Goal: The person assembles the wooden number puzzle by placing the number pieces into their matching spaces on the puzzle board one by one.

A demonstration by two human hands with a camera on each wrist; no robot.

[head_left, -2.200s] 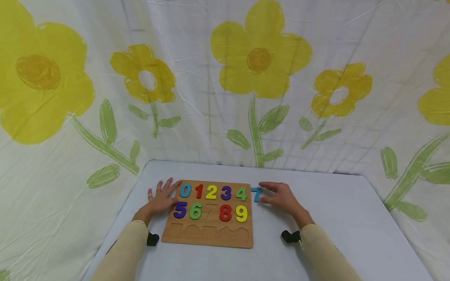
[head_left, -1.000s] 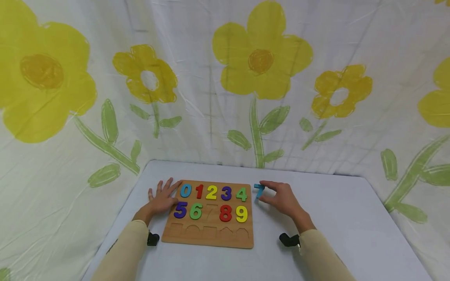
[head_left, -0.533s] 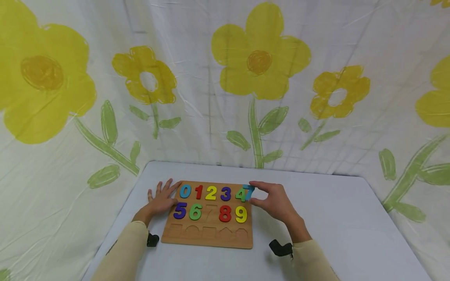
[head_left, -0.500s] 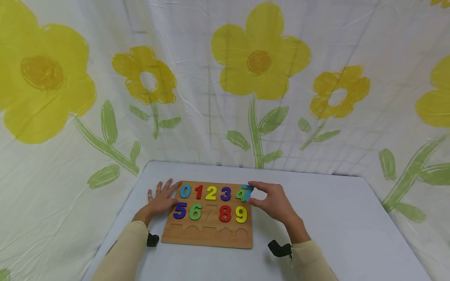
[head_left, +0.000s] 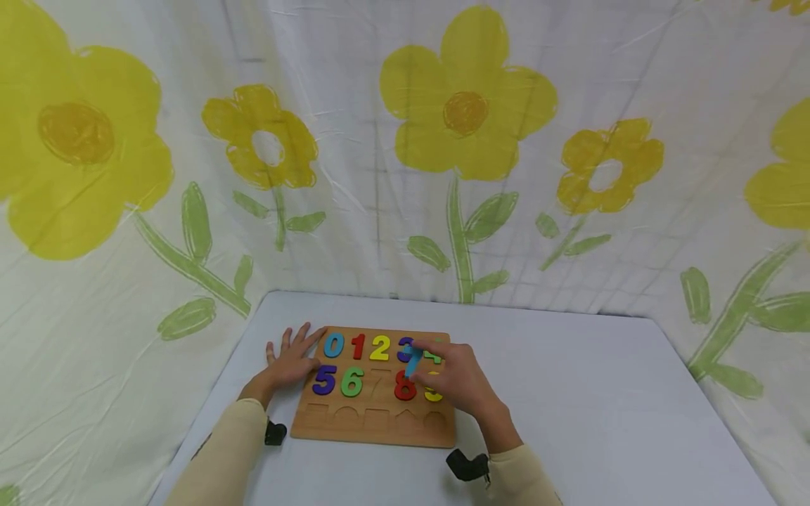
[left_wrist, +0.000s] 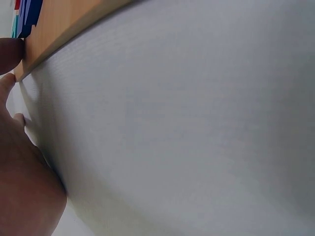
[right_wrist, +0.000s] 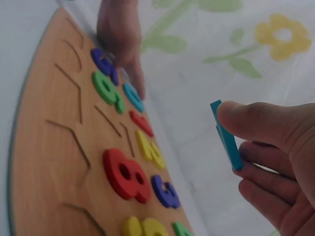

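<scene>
A wooden number puzzle board (head_left: 354, 422) lies on the table. Its upper rows hold coloured digits, among them a purple 5 (head_left: 324, 379), a green 6 (head_left: 351, 381) and a red 8 (head_left: 405, 386). Between the 6 and the 8 is a bare 7-shaped recess (head_left: 378, 385). My right hand (head_left: 457, 376) pinches a blue number 7 (head_left: 414, 361) between thumb and fingers, raised over the board above the 3 and 8. It partly hides the 4 and the yellow 9 (head_left: 433, 393). My left hand (head_left: 287, 364) rests with spread fingers at the board's left edge, thumb beside the 5.
The table (head_left: 601, 393) has a white cover. Behind it hangs a white curtain (head_left: 354, 246) printed with yellow flowers. A black wrist device (head_left: 466, 465) sits below my right wrist, another one (head_left: 275, 432) by my left sleeve. The board's lowest row shows outline recesses.
My right hand has picked the blue 7 up from beside the board's right edge and carried it left over the board. My left hand has stayed in place.
</scene>
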